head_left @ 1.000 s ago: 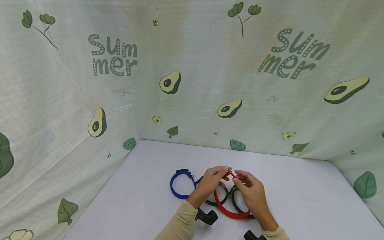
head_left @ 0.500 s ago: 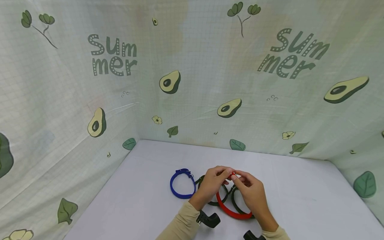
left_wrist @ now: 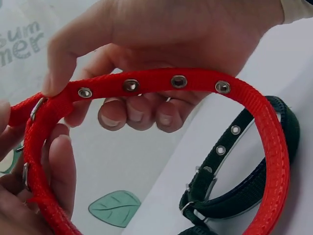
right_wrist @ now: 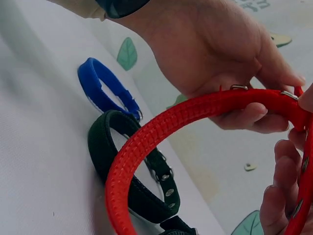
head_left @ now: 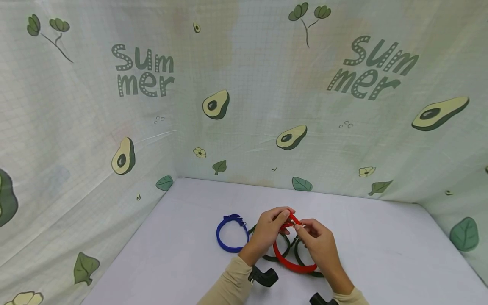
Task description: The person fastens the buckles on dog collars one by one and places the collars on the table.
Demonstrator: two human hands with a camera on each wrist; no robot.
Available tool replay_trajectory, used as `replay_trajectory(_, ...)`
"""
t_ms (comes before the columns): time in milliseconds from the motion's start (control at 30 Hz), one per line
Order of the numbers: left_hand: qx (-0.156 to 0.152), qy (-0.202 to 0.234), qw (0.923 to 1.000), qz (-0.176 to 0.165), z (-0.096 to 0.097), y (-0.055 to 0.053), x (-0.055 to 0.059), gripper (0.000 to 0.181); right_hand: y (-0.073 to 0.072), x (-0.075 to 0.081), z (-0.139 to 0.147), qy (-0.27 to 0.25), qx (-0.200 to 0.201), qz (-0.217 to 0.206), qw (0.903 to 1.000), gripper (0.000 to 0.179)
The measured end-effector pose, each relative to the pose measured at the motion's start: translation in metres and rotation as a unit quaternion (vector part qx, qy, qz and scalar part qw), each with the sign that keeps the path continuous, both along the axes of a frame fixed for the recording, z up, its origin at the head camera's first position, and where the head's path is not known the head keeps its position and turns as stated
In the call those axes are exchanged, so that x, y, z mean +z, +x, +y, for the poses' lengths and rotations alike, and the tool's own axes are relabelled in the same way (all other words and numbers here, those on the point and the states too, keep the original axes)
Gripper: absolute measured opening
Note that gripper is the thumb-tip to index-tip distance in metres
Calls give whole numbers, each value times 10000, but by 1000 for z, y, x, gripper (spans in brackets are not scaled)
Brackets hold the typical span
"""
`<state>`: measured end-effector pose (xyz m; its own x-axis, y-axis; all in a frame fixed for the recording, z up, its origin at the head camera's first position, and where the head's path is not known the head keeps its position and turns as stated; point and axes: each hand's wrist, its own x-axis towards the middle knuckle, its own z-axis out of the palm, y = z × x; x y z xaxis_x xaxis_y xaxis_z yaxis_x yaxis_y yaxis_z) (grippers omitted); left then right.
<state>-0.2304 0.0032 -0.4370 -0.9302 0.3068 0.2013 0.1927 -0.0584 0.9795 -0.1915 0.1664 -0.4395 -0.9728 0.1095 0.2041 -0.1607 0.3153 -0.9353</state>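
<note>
A red collar (head_left: 288,265) with metal eyelets is held up in a loop between both hands. The left hand (head_left: 268,228) pinches its eyelet strap beside the metal buckle (left_wrist: 37,108), thumb and forefinger on the band. The strap runs through the buckle, and its tip pokes out toward the right hand's fingers in the left wrist view. The right hand (head_left: 316,241) grips the buckle end, fingers curled behind the band in the right wrist view. Under the red loop, dark green collars (right_wrist: 105,147) lie on the table, partly covered by hands and loop.
A blue collar (head_left: 218,237), buckled into a ring, lies left of the left hand. The white table (head_left: 183,254) meets a printed cloth backdrop (head_left: 248,161) at the back and sides. Black cameras (head_left: 267,277) are strapped to the wrists.
The hands came together over the buckle, then parted slightly. The left hand has shifted up and left, and more of the red strap now shows between the fingers. The other collars stay put.
</note>
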Motion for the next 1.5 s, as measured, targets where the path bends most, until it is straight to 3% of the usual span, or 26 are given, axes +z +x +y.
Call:
replay_trajectory(467, 86, 589, 9978, -303, -2, -2, 0, 40, 0, -1, 0, -439, 397, -152, 9981, 14)
replay_trajectory(667, 391, 718, 9964, -226, -3, -1, 1, 34, -1, -5, 0, -499, 374, -82, 9980, 12)
replay_trajectory(967, 483, 616, 9969, -90, -6, -2, 4, 34, 1, -5, 1, -618, 458, 137, 9969, 6)
replay_trajectory(1133, 418, 508, 9977, -187, -3, -1, 3, 33, 1, -5, 3, -673, 417, 92, 9968, 13)
replay_trajectory(1300, -20, 116, 9994, -331, -1, 0, 2, 31, -2, -7, 4, -831, 303, -47, 9961, 16)
replay_trajectory(1400, -390, -555, 9976, -164, -1, 1, 1, 31, -2, -8, 4, -977, 253, -104, 9948, 11)
replay_trajectory(1500, -546, -1289, 9901, 89, -2, 2, 1, 30, -1, -7, 4, -1098, 173, -205, 9936, 14)
